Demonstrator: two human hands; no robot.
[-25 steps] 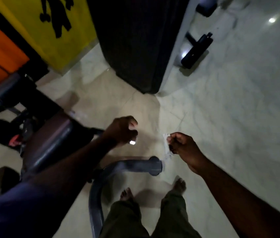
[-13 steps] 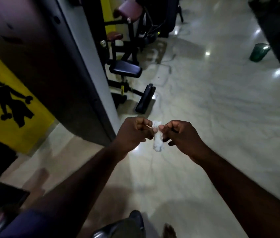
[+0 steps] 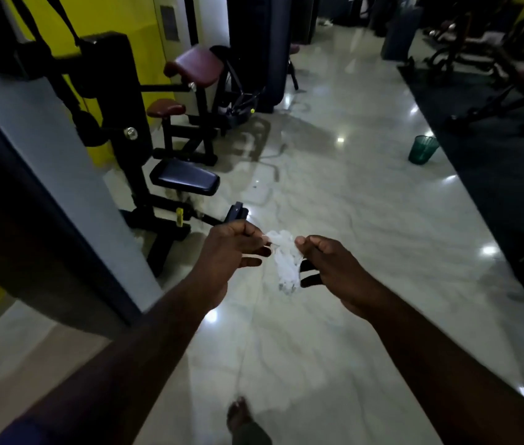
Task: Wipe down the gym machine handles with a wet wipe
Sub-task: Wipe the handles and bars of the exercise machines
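Observation:
A crumpled white wet wipe (image 3: 284,260) hangs between my two hands at the centre of the view, above the pale floor. My left hand (image 3: 228,248) pinches its upper left corner with thumb and fingertips. My right hand (image 3: 324,264) pinches its upper right edge, with the other fingers curled under the wipe. The wipe's lower part dangles loose. A black gym machine (image 3: 145,149) with a dark padded seat (image 3: 186,181) and maroon pads (image 3: 194,64) stands ahead on the left; no handle of it is near my hands.
A grey pillar (image 3: 45,187) stands close on my left, before a yellow wall. A green bin (image 3: 422,149) sits on the glossy floor to the right, beside a dark mat with more machines (image 3: 494,75). My bare foot (image 3: 238,415) shows at the bottom.
The view has swung up from the floor and a grey handle to the aisle. My left hand has joined the right on the wipe, and both hands have drawn it slightly wider.

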